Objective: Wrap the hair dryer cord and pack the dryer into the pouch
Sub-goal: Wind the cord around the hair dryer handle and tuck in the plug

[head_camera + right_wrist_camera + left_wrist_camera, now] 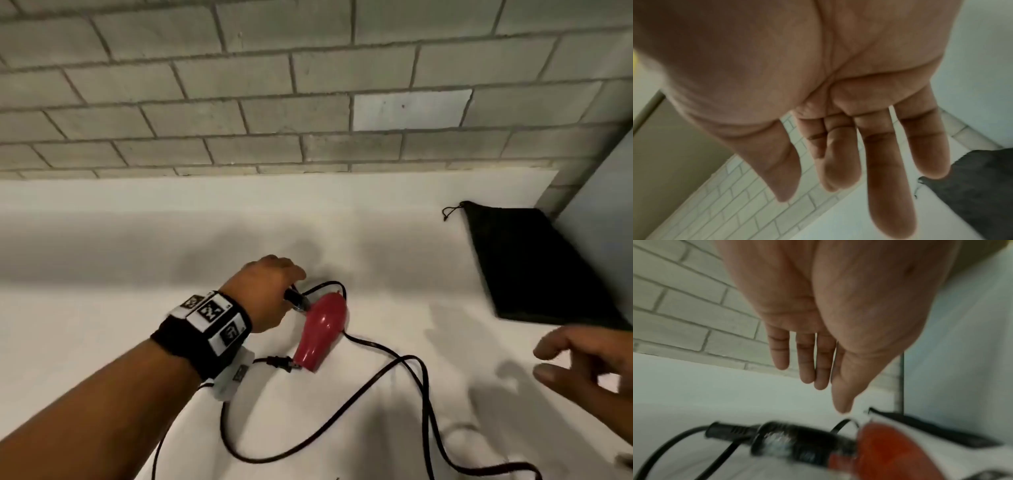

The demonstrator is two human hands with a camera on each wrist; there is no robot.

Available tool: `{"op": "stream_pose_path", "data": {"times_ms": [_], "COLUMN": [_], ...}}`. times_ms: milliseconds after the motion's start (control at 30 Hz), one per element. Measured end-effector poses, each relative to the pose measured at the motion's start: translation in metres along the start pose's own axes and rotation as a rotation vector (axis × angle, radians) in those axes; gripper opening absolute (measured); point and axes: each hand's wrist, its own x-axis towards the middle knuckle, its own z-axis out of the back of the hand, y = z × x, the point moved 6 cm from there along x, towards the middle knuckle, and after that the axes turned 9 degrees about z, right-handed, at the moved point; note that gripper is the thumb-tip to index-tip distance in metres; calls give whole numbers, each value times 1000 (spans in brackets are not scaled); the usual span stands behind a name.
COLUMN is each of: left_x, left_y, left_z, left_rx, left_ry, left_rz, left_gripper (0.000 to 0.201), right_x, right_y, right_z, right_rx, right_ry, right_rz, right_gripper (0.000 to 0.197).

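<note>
A red hair dryer point(323, 329) lies on the white counter point(137, 260), its black folding handle point(296, 301) pointing left. My left hand point(274, 284) hovers just over that handle. In the left wrist view its fingers point(807, 366) are straight and hold nothing, with the handle point(797, 439) and red body point(890, 451) below them. The black cord point(411, 373) runs loose in loops across the counter, and its plug point(281, 363) lies beside the dryer's nozzle. The black drawstring pouch point(534, 267) lies flat at the back right. My right hand point(555, 363) floats empty with spread fingers below the pouch point(978, 186).
A grey brick wall point(308, 85) backs the counter. A pale panel point(599, 192) stands at the right behind the pouch. Cord loops point(438, 445) trail toward the counter's near edge. Bare counter stretches to the left of the dryer.
</note>
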Motion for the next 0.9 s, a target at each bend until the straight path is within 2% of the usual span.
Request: {"op": "stream_pose_path", "data": {"times_ms": [100,133,200,267,367,467,567,633,767,833,900], "left_x": [19,19,24,28,29,26,20,15,2,-5,-12], "left_y": [6,6,11,12,-2,-26,-56,-74,-95,-89,-70], "left_z": [-23,-27,-32,-29,-10,16,44,67,106,124,137], "left_rx": [204,237,245,236,265,388,490,462,299,186,-25], "left_ry": [158,208,246,259,206,141,17,-147,-490,-644,-754], "left_rz": [94,120,125,104,7,-126,-272,-392,-516,-409,-220], "left_gripper": [33,29,23,18,16,18,18,20,30,45,54], "right_x": [23,29,35,44,65,99,135,155,170,172,171], "right_y": [43,58,77,90,102,121,136,140,146,138,129], "right_z": [8,9,9,6,-4,-20,-49,-69,-78,-68,-56], "right_rx": [-46,-34,-64,-68,-39,24,51,50,233,288,312], "right_ry": [19,73,93,171,295,256,264,324,327,276,181], "right_rz": [91,96,162,179,178,227,247,206,230,205,165], "right_gripper": [26,25,22,17,17,21,40,54,26,20,22]}}
